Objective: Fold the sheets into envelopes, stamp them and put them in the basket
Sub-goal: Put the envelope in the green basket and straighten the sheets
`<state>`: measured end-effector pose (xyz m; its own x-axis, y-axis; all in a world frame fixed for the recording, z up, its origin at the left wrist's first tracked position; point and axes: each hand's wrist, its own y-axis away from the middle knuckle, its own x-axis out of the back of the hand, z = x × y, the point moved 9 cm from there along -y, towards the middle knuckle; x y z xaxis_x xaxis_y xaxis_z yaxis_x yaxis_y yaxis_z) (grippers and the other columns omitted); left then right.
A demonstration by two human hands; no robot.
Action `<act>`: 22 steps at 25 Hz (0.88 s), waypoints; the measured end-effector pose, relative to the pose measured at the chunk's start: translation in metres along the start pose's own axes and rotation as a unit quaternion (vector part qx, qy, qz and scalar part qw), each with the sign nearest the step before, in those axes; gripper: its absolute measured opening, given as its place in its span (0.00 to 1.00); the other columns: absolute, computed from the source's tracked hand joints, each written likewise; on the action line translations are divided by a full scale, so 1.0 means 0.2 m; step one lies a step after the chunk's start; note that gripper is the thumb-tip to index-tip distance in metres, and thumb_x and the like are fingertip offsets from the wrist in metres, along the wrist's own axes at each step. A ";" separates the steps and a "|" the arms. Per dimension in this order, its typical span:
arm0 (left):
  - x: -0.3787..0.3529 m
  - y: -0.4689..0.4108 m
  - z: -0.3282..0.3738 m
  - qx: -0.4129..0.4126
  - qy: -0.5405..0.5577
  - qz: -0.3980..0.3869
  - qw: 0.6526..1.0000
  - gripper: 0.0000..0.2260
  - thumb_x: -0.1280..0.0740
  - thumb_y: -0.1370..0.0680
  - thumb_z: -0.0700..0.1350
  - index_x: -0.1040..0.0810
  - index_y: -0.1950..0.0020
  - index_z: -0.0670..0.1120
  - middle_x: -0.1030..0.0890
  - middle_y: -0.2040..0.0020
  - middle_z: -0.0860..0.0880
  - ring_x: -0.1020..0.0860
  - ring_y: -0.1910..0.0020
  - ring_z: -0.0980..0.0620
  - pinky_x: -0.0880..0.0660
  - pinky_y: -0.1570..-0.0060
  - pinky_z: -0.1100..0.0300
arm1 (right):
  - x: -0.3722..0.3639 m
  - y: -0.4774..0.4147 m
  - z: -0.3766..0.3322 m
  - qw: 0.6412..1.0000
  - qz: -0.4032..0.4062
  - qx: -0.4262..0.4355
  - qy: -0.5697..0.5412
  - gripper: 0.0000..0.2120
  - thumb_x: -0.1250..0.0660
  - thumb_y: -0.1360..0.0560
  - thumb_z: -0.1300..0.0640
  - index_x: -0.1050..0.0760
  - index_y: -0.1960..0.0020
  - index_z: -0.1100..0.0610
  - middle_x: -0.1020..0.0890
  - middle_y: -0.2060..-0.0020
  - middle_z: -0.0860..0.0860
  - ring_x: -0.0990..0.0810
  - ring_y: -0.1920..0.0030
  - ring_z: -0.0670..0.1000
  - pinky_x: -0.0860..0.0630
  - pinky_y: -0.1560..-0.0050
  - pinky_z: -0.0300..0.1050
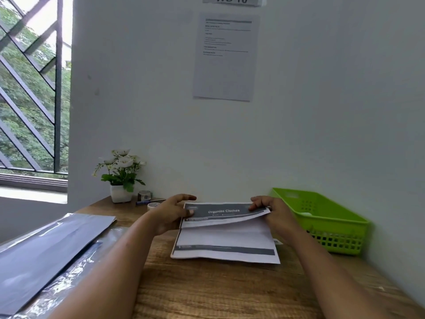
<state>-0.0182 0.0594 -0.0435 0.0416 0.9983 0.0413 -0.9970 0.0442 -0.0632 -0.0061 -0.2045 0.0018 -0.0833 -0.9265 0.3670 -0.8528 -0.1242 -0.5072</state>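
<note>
Room: white-painted wall (pixel 138 111) behind a brown wood-grain table (pixel 207 291); barred window (pixel 30 88) with green trees at 10 o'clock.
Wall papers: white printed notice (pixel 226 65) at 12 o'clock, with a grey "WS 10" label (pixel 232 0) above it at the top edge.
Task sheets: stack of white printed paper sheets (pixel 226 240) lies flat on the table centre, just short of the wall.
Top sheet: sheet with a dark "Organize Clothes" header band (pixel 226 211), its far end raised off the stack and bowed, its near part hidden beneath.
Left hand (pixel 171 214): at 9 o'clock of the raised end; the thumb lies on the far left corner, the other fingers curl behind it, pinching the paper.
Right hand (pixel 273 211): at 3 o'clock of the raised end; the fingers pinch the far right corner.
Basket: lime-green perforated plastic basket (pixel 333 238) at 3 o'clock of the stack, near it, against the wall.
Left side: grey glossy plastic mailer bags (pixel 53 247) at 8 o'clock, overlapping.
Far corner: white-flowered plant in a white pot (pixel 120 178) at 10 o'clock of the stack; beside it a blue pen (pixel 147 201) and a pale tape roll (pixel 153 205).
</note>
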 end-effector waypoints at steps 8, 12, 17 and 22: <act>0.10 -0.02 -0.03 -0.050 0.066 0.101 0.991 0.15 0.38 0.23 0.29 0.25 0.43 0.46 0.21 0.47 0.40 0.20 0.53 0.43 0.19 0.58 0.51 | -0.08 0.06 0.08 0.967 -0.059 -0.170 -0.180 0.13 0.42 0.21 0.62 0.23 0.44 0.51 0.17 0.54 0.55 0.19 0.59 0.54 0.23 0.66 0.44; 0.10 -0.05 -0.02 -0.069 0.063 0.130 0.987 0.13 0.38 0.23 0.29 0.26 0.46 0.45 0.20 0.49 0.40 0.21 0.53 0.44 0.21 0.53 0.49 | -0.08 0.05 0.09 0.963 -0.065 -0.178 -0.190 0.10 0.40 0.21 0.47 0.25 0.41 0.44 0.18 0.50 0.52 0.19 0.60 0.52 0.22 0.63 0.47; 0.14 -0.05 -0.02 -0.070 0.068 0.175 0.980 0.10 0.37 0.23 0.30 0.28 0.44 0.40 0.20 0.47 0.39 0.21 0.51 0.42 0.21 0.51 0.47 | -0.09 0.04 0.09 0.969 -0.086 -0.152 -0.176 0.20 0.30 0.26 0.60 0.30 0.37 0.49 0.16 0.51 0.54 0.16 0.54 0.55 0.19 0.57 0.52; 0.09 -0.02 0.00 -0.062 0.074 0.150 0.984 0.17 0.33 0.25 0.33 0.31 0.39 0.42 0.21 0.44 0.40 0.22 0.47 0.42 0.22 0.50 0.49 | -0.06 0.02 0.10 0.970 -0.046 -0.135 -0.195 0.23 0.32 0.29 0.73 0.30 0.39 0.57 0.16 0.51 0.58 0.17 0.52 0.56 0.18 0.60 0.47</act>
<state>-0.0131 0.0771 -0.0430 -0.2343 0.9616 -0.1430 -0.9507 -0.2573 -0.1730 0.0024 -0.2000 -0.0203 0.1564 -0.9864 0.0510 -0.9555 -0.1642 -0.2449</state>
